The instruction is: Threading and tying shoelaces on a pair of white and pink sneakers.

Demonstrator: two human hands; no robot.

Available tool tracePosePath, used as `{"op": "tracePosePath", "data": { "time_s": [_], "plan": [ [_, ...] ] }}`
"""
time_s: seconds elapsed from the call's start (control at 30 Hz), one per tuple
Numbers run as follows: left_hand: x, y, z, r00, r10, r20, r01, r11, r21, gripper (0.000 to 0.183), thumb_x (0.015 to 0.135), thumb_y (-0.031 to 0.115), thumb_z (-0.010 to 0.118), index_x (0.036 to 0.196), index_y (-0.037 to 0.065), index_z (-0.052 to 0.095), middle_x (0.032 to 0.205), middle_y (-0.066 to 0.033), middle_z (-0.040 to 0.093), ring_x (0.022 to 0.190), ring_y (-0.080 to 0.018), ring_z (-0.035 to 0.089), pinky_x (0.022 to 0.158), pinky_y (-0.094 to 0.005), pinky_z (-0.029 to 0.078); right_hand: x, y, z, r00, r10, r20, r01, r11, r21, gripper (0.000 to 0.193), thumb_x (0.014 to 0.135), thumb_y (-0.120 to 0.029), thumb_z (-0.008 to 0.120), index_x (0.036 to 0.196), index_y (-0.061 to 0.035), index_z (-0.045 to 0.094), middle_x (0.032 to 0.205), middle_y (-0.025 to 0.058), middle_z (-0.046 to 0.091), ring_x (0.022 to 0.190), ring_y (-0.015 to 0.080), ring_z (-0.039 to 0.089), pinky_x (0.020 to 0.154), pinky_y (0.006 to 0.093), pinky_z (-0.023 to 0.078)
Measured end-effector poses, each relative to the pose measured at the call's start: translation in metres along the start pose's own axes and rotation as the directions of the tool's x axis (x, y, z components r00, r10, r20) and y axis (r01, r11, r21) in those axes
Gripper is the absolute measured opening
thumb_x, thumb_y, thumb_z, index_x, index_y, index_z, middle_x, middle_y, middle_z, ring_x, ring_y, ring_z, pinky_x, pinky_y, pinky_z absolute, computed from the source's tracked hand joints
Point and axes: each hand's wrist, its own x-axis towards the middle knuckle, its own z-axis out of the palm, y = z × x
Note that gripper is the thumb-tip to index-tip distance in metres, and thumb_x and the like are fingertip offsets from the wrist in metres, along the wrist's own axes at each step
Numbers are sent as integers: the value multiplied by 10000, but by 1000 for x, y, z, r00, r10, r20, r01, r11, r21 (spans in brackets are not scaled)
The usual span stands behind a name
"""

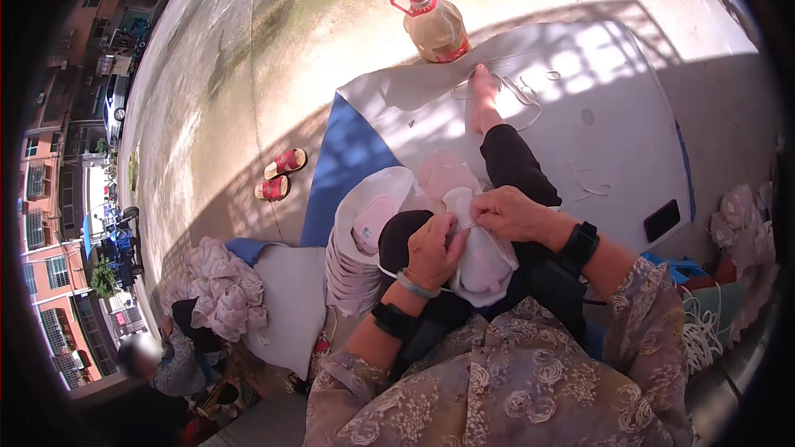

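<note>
On my lap lies a pale pink and white fabric piece point(487, 269), its narrow white middle pinched between both hands. My left hand point(431, 250) is closed, thumb and fingers together at the near left side of that middle. Opposite it, my right hand point(512, 213) is closed on the same white part from the right. Whether a thin cord is also between the fingertips I cannot tell. Just left of my left hand stands a stack of similar pale pink and white fabric pieces point(352, 281). One bare foot point(484, 99) rests on the white mat point(580, 124) ahead.
A large bottle with red cap point(439, 29) stands beyond the mat. Loose white cords point(526, 98) and a phone point(662, 220) lie on it. Red sandals point(286, 162), a pale fabric heap point(219, 285) and another person point(175, 364) are leftward. Bundled white cord point(702, 335) hangs right.
</note>
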Motion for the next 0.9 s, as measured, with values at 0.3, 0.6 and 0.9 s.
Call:
{"op": "tracePosePath", "data": {
  "time_s": [0.3, 0.6, 0.9],
  "plan": [
    [-3, 10, -9, 999, -38, 11, 39, 998, -51, 296, 717, 80, 694, 964, 18, 543, 675, -75, 513, 546, -185, 515, 517, -278, 439, -16, -12, 31, 962, -70, -263, 40, 992, -119, 118, 795, -167, 553, 787, -51, 539, 757, 145, 592, 742, 342, 588, 655, 411, 453],
    [-11, 5, -9, 985, -165, 39, 170, 973, -158, 270, 709, 75, 670, 929, 22, 523, 691, -88, 523, 568, -200, 544, 531, -281, 453, -18, -9, 31, 948, 44, -315, -65, 996, -56, 108, 800, -145, 543, 822, -40, 531, 769, 149, 594, 737, 352, 585, 640, 403, 449],
    [-19, 5, -4, 990, -143, 14, 143, 976, -166, 198, 698, 47, 612, 870, 38, 516, 673, -91, 502, 596, -255, 535, 550, -331, 437, -18, -5, 57, 909, -23, -417, -99, 958, -269, 89, 807, -128, 530, 810, -39, 538, 759, 146, 577, 731, 339, 571, 647, 400, 443]
  ]
}}
